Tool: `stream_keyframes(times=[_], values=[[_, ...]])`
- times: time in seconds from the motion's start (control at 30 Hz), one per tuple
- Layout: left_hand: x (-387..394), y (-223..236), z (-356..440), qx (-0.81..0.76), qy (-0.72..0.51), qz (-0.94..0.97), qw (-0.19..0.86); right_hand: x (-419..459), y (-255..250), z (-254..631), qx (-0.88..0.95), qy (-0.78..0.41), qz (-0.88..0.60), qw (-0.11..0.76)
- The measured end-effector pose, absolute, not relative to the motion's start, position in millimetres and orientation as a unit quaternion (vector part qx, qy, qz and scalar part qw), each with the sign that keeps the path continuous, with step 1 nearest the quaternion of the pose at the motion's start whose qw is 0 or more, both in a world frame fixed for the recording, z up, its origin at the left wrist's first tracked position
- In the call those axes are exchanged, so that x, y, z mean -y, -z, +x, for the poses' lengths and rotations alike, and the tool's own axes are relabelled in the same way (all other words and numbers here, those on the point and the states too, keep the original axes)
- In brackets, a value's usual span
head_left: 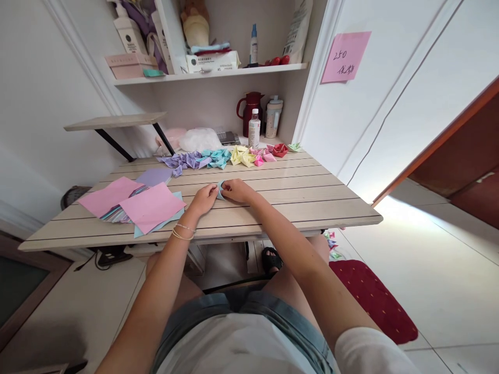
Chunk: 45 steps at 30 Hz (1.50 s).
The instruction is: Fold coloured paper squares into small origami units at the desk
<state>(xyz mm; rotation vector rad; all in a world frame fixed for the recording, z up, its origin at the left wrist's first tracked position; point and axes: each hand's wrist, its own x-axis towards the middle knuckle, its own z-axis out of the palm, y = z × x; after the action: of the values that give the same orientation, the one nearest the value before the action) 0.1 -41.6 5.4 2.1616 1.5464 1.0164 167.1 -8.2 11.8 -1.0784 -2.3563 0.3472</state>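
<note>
A small piece of light blue folded paper [220, 191] is pinched between my two hands, just above the middle of the wooden table. My left hand [205, 199] grips its left side, fingers closed. From the right, my right hand [237, 190] has its fingers pressed together on the paper's other edge. Much of the paper is hidden behind the fingers. Beyond my hands lies a row of folded paper pieces: purple ones [187, 161], blue ones [216, 158], yellow ones [242, 156], pink ones [265, 155], a red one [279, 150] and a pale green one [295, 147].
Stacked paper sheets, with a pink sheet [152, 206] on top, cover the left of the table [312, 208]. A purple sheet pile [155, 176] lies behind. At the back stand a bottle [254, 130], a red jug [252, 111] and a tumbler [274, 117]. A small raised shelf [117, 121] overhangs the left.
</note>
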Motion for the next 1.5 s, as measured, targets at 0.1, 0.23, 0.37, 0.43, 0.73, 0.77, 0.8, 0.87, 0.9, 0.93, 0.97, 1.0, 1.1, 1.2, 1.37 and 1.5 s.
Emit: stream_keyframes(times=[0.1, 0.23, 0.37, 0.43, 0.73, 0.77, 0.8, 0.87, 0.9, 0.93, 0.97, 1.0, 1.1, 1.2, 1.37, 1.5], values=[[43, -6, 1, -0.536, -0.358, 0.75, 0.151, 8, -12, 167, 0.869, -0.132, -0.401, 0.26], [46, -9, 3, -0.543, -0.37, 0.736, 0.162, 8, -12, 166, 0.863, -0.136, -0.409, 0.264], [46, -10, 6, -0.545, -0.397, 0.712, 0.196, 9, -10, 165, 0.858, -0.135, -0.404, 0.287], [44, -9, 6, -0.536, -0.422, 0.698, 0.219, 9, -10, 165, 0.856, -0.135, -0.396, 0.303], [36, -3, 5, -0.486, -0.495, 0.638, 0.336, 5, -8, 165, 0.807, -0.216, -0.383, 0.393], [36, -2, 5, -0.484, -0.499, 0.634, 0.338, 4, -8, 164, 0.803, -0.225, -0.38, 0.401], [35, -2, 5, -0.483, -0.504, 0.631, 0.34, 4, -8, 164, 0.8, -0.233, -0.375, 0.406], [34, -2, 5, -0.481, -0.512, 0.621, 0.347, 3, -8, 165, 0.798, -0.247, -0.369, 0.408], [34, -1, 5, -0.481, -0.515, 0.615, 0.354, 3, -8, 165, 0.798, -0.252, -0.368, 0.405], [34, -1, 6, -0.481, -0.517, 0.608, 0.363, 3, -8, 166, 0.801, -0.254, -0.368, 0.398], [34, -1, 6, -0.478, -0.519, 0.602, 0.374, 3, -8, 166, 0.804, -0.255, -0.37, 0.39], [34, 0, 7, -0.474, -0.519, 0.597, 0.387, 3, -8, 167, 0.807, -0.255, -0.373, 0.382], [36, 0, 9, -0.449, -0.518, 0.591, 0.425, 4, -10, 168, 0.811, -0.253, -0.378, 0.367], [37, 0, 10, -0.434, -0.527, 0.582, 0.441, 5, -12, 167, 0.809, -0.265, -0.372, 0.369], [37, -1, 7, -0.453, -0.585, 0.538, 0.404, 5, -12, 164, 0.801, -0.283, -0.331, 0.411], [36, -2, 4, -0.473, -0.604, 0.515, 0.382, 3, -7, 164, 0.776, -0.335, -0.332, 0.42]])
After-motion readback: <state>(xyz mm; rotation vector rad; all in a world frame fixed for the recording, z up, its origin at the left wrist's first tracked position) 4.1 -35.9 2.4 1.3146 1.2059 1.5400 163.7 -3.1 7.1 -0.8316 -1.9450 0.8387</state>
